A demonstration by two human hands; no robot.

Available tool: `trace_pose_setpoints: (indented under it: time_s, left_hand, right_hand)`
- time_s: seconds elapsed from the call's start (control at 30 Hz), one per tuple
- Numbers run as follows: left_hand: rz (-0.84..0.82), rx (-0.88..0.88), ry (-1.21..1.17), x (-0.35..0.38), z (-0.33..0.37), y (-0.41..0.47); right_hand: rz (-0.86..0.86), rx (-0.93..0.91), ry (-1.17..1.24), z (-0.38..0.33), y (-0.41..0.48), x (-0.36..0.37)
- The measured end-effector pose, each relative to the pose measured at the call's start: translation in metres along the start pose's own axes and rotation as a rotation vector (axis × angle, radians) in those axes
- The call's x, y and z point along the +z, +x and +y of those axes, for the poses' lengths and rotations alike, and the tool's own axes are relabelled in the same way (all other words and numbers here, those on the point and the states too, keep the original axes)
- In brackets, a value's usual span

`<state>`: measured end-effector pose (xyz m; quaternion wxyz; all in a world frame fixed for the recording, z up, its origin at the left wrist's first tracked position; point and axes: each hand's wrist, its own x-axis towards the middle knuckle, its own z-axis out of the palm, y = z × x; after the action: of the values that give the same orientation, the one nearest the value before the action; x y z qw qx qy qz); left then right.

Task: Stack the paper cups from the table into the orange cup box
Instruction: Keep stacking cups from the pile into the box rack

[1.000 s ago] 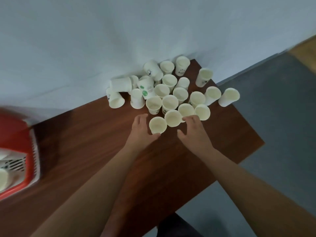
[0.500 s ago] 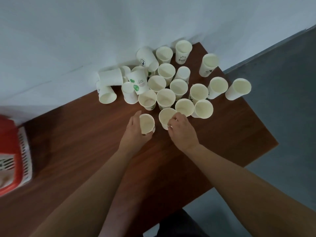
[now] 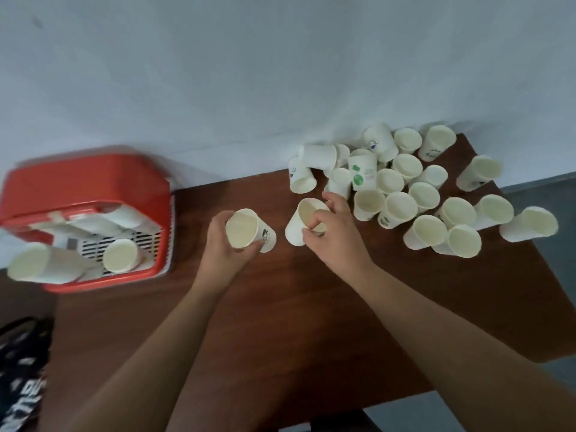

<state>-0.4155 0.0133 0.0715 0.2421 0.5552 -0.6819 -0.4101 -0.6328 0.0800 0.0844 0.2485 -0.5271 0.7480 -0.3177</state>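
My left hand [image 3: 225, 249] grips a white paper cup [image 3: 249, 231] with a small dark print, lifted off the brown table [image 3: 280, 307]. My right hand [image 3: 333, 233] pinches the rim of a second white cup [image 3: 300, 222], tilted with its mouth toward me. Several more paper cups [image 3: 420, 194] stand and lie in a cluster at the table's far right, one with green dots [image 3: 361, 171]. The orange cup box [image 3: 84, 188] sits at the far left against the wall, with a tall cup stack [image 3: 37, 266] and another cup [image 3: 120, 255] in it.
A pale wall [image 3: 249, 73] runs along the table's far edge. The table's right edge drops to a grey floor [image 3: 545, 307]. A black bag with white lettering [image 3: 21, 369] lies at the lower left. Bare tabletop lies between the box and the cups.
Both hands have picked up a cup each and moved left, away from the cluster toward the box. The camera has swung left, bringing the orange box fully into view.
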Motion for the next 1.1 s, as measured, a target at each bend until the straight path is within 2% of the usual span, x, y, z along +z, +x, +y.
trace_pose_setpoints:
  time_s: [0.17, 0.47, 0.67, 0.87, 1.1]
  left_hand:
    - [0.208, -0.085, 0.032, -0.111, -0.046, -0.016]
    - [0.351, -0.236, 0.056, -0.214, -0.114, -0.026]
    - [0.223, -0.161, 0.166, -0.213, -0.146, -0.001]
    - [0.025, -0.182, 0.287, -0.201, -0.177, 0.017]
    - [-0.128, -0.218, 0.186, -0.203, -0.206, 0.020]
  right_hand:
    - [-0.093, -0.081, 0.007, -0.092, -0.001, 0.063]
    - [-0.111, -0.148, 0.045, -0.186, 0.003, 0.139]
    - [-0.074, -0.145, 0.057, -0.202, 0.008, 0.169]
    - [-0.055, -0.082, 0.078, -0.201, 0.010, 0.184]
    - [-0.160, -0.052, 0.075, -0.212, 0.007, 0.213]
